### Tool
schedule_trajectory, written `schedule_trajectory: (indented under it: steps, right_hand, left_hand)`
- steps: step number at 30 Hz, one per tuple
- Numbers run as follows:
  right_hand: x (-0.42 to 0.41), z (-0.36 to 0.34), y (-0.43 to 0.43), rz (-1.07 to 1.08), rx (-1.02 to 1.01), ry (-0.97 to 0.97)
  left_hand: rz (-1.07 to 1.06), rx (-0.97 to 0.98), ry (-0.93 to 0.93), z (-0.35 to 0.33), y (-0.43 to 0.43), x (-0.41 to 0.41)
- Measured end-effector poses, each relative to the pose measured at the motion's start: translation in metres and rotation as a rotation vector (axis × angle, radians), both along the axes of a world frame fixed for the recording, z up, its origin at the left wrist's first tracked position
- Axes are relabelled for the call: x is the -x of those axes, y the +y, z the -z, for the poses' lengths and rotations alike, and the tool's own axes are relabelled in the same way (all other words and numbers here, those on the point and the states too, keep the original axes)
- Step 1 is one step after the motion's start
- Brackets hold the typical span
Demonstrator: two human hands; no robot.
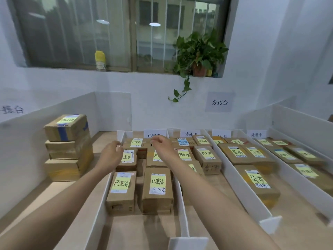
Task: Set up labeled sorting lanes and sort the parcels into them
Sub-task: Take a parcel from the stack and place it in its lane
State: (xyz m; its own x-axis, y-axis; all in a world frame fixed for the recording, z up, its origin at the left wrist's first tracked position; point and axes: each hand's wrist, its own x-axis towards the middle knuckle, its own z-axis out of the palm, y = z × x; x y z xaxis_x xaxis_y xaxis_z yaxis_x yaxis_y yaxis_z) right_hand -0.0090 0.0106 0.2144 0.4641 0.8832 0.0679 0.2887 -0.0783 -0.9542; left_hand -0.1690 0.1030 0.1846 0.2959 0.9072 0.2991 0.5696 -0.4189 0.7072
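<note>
Right hand [160,143] hovers loosely curled, empty; left hand [112,152] at the white divider [98,212], grip unclear. Labeled parcels [156,188] lie lengthwise down the lanes on the wooden counter [126,231], below the window [81,33].

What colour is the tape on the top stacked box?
The tape is blue; head view shows it.

- Wide dark-framed glass window [81,33]: spanning the far wall, reflecting round ceiling lights.
- Yellow plastic bottle with a white label [100,60]: standing upright on the sill, left of centre.
- Green leafy plant in a terracotta pot [199,49]: sitting at the sill's right end, one vine trailing down the white wall.
- White paper sign reading 分拣台 [219,102]: hanging on the wall, below and right of the plant.
- Pale wooden tabletop [54,192]: lying bare at near left.
</note>
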Motion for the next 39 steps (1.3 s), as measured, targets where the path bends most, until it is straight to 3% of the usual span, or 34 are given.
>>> schedule_trajectory:
  steps: [18, 39]
  right_hand:
    - [0.084, -0.029, 0.035, -0.137, -0.073, -0.009]
    - [0.250, -0.043, 0.149, -0.042, -0.149, 0.042]
  left_hand:
    - [-0.217, -0.086, -0.031, -0.040, 0.013, 0.107]
    - [-0.153, -0.163, -0.027, -0.044, 0.149, 0.276]
